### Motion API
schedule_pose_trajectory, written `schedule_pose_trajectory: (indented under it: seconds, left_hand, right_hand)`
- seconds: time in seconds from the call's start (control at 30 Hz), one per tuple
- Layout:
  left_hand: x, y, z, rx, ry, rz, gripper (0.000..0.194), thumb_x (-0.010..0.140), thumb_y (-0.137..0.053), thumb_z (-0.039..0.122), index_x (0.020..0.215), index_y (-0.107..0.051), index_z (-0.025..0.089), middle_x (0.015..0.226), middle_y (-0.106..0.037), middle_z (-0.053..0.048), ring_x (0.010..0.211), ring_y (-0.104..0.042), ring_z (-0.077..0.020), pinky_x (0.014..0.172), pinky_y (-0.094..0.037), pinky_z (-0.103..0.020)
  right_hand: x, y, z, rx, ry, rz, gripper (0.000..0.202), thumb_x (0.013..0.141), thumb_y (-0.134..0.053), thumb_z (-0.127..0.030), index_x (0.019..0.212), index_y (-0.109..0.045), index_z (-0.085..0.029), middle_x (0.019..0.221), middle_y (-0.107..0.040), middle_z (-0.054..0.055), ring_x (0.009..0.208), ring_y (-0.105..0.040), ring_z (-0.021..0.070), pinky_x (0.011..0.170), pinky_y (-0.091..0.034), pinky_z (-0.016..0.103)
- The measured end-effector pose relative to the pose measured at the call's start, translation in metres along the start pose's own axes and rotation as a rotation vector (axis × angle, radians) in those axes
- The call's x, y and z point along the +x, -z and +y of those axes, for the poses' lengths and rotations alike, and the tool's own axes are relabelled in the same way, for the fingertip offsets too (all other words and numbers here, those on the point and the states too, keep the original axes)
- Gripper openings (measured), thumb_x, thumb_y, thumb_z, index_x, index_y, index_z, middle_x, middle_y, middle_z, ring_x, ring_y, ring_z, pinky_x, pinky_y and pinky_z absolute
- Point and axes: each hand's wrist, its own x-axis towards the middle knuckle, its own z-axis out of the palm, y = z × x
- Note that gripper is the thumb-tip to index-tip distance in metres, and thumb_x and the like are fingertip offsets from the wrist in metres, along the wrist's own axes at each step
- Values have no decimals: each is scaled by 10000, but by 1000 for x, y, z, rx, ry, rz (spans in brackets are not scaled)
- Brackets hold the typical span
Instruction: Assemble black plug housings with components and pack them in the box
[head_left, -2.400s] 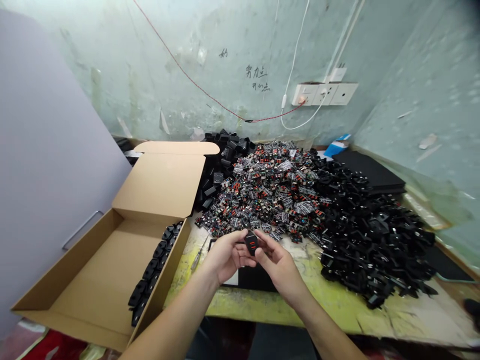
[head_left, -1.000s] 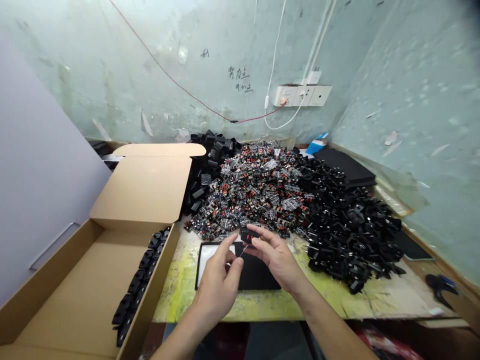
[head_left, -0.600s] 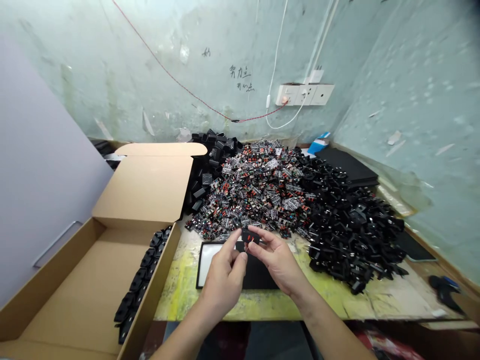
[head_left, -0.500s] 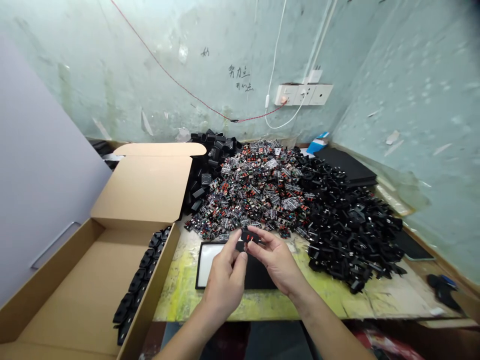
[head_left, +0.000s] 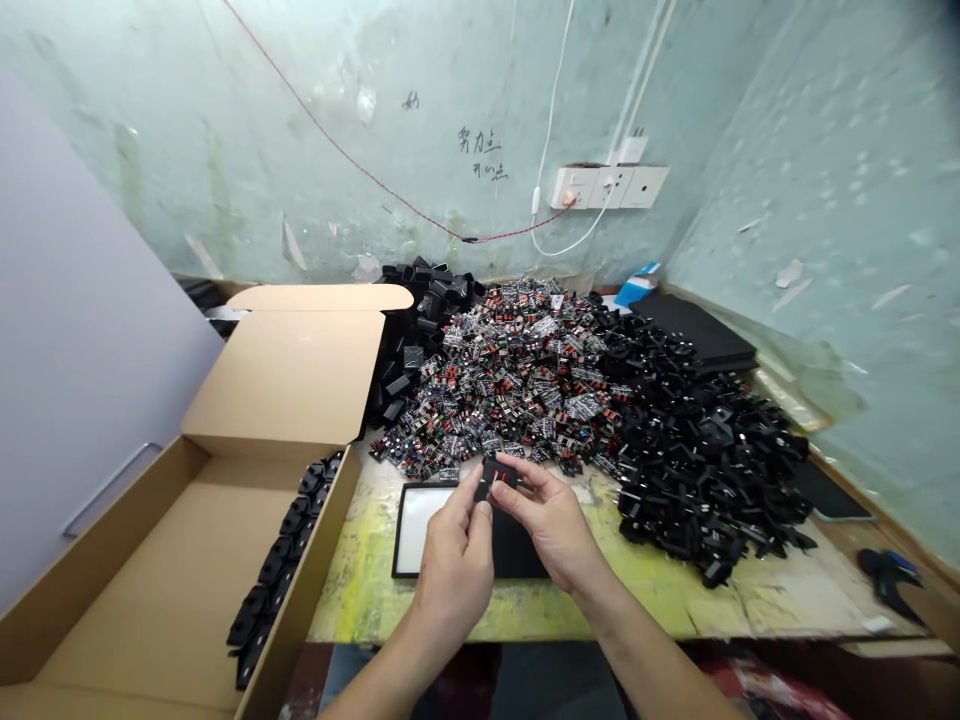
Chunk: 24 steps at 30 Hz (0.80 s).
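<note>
A small black part [head_left: 491,474] with orange-red pieces on it is held between both hands, above a black and white tray [head_left: 421,532]. My left hand [head_left: 457,555] pinches its left side between thumb and fingers. On its right side, the thumb and fingers of my right hand [head_left: 551,520] are closed. Just beyond the hands lies a heap of small circuit boards [head_left: 525,370] with red and white components. The fingers hide much of the held part.
An open cardboard box [head_left: 142,550] with rows of black parts [head_left: 277,560] stands at the left. Black plastic pieces [head_left: 697,450] are heaped at the right, more black casings [head_left: 427,300] behind. A socket strip [head_left: 609,187] is on the wall.
The black part has tilted slightly between the fingers, and its two black portions look closer together. Both hands stay in nearly the same place.
</note>
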Motion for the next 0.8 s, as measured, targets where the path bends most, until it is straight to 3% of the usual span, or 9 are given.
schedule_pose_trajectory:
  seconds: [0.13,0.3,0.4,0.47,0.57,0.63,0.7,0.8]
  left_hand:
    - [2,-5,-4,127,-244,120,506,939,-656,376,1405,-701,185,976,-793,-90,1019,-738,-270,967,-572,-406]
    - [4,-1,-9,223,-265,74,504,989,-598,381,1447,-669,180,906,-784,-70,875,-732,-225,892,-585,-365]
    - [8,21,-12,372,-281,80,454,1026,-531,356,1421,-679,189,965,-794,-78,814,-721,-212,818,-585,-344]
    - [15,45,-15,577,-299,222,426,1043,-488,302,1407,-682,198,1126,-793,-110,938,-740,-239,884,-575,-360]
    - [26,85,-22,1026,-115,475,439,1039,-467,210,1439,-646,189,1258,-755,-162,1112,-728,-299,981,-534,-403]
    - [30,103,-29,1223,55,476,406,1021,-469,163,1366,-683,155,1218,-747,-192,1110,-725,-322,967,-529,-413]
    - [31,109,-33,1288,110,443,346,1010,-476,151,1232,-741,133,1197,-733,-204,1140,-705,-333,981,-519,-415]
    - [25,98,-30,1192,9,460,318,1037,-490,229,1185,-759,148,1237,-720,-184,1235,-652,-313,1067,-482,-399]
  right_hand:
    - [1,0,-2,-55,26,7,619,646,-1003,-472,1188,-804,-251,1050,-844,57,970,-782,247,1016,-596,437]
    - [4,3,0,-85,46,-15,610,665,-988,-504,1196,-803,-267,1049,-841,49,946,-781,243,987,-620,433]
    - [5,11,6,-102,70,48,650,683,-969,-538,1245,-786,-267,1061,-832,49,925,-771,241,960,-640,439]
    - [5,16,11,-127,99,91,696,710,-951,-549,1314,-755,-264,1097,-825,57,978,-767,256,994,-634,460]
    - [4,20,20,-165,125,49,770,738,-939,-528,1417,-688,-263,1237,-795,85,1126,-747,291,1085,-590,497]
    - [3,20,27,-200,134,-10,798,754,-928,-525,1456,-652,-266,1322,-763,102,1175,-736,303,1102,-578,514]
    - [1,19,35,-253,155,-56,807,782,-902,-530,1490,-617,-267,1371,-737,118,1178,-737,309,1076,-594,517]
    - [-1,18,47,-391,217,-158,817,835,-859,-497,1555,-538,-285,1489,-655,136,1223,-716,320,1042,-616,514]
